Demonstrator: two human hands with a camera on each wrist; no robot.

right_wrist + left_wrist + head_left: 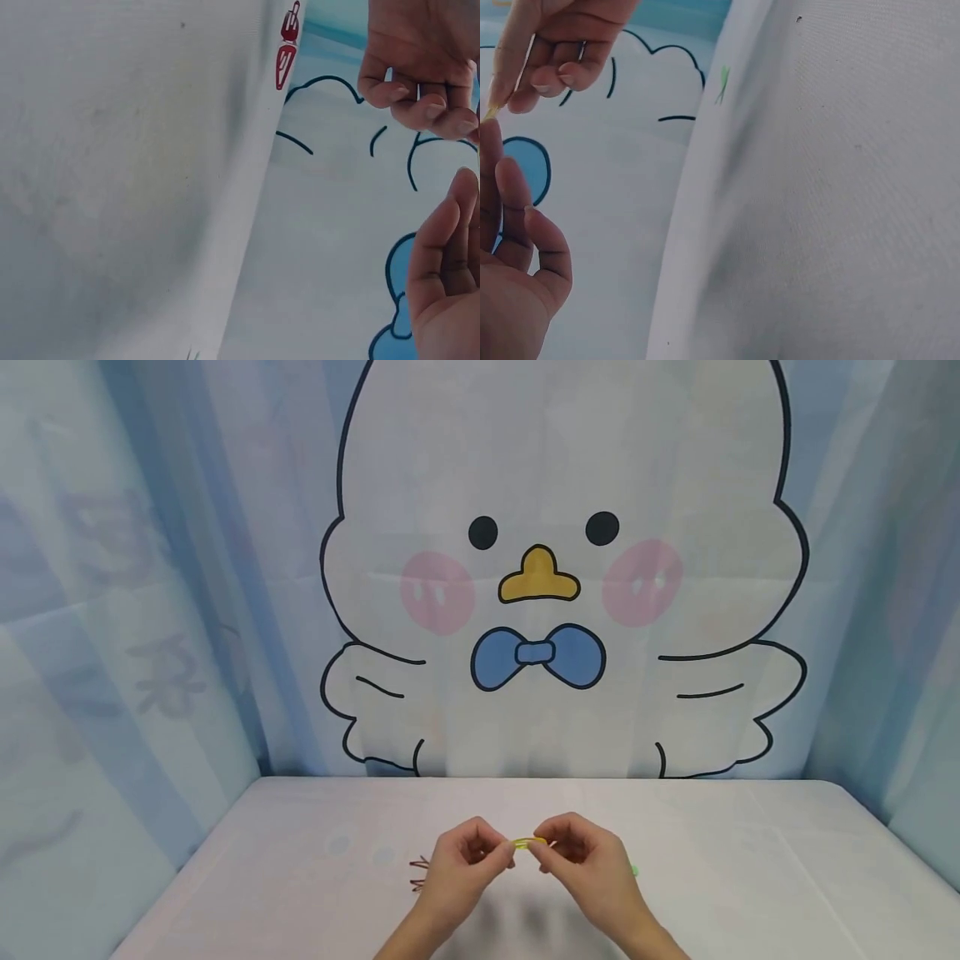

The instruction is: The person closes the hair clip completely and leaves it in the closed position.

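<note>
Both hands meet over the table, each pinching one end of a thin yellow hair clip [528, 842]. My left hand [462, 867] grips its left end between thumb and forefinger. At the opposite end the thumb and forefinger of my right hand [588, 868] hold on. Fingers cover much of the clip; in the left wrist view only a sliver of it shows between the fingertips. Beside the left hand lie red hair clips [285, 66], partly hidden behind it in the head view. A small green clip [724, 84] lies beyond the right hand.
The white table [315, 860] spreads beneath both hands. Behind it hangs a curtain [562, 718] printed with a white cartoon bird in a blue bow tie. More pale blue curtain [97, 693] closes in the left and right sides.
</note>
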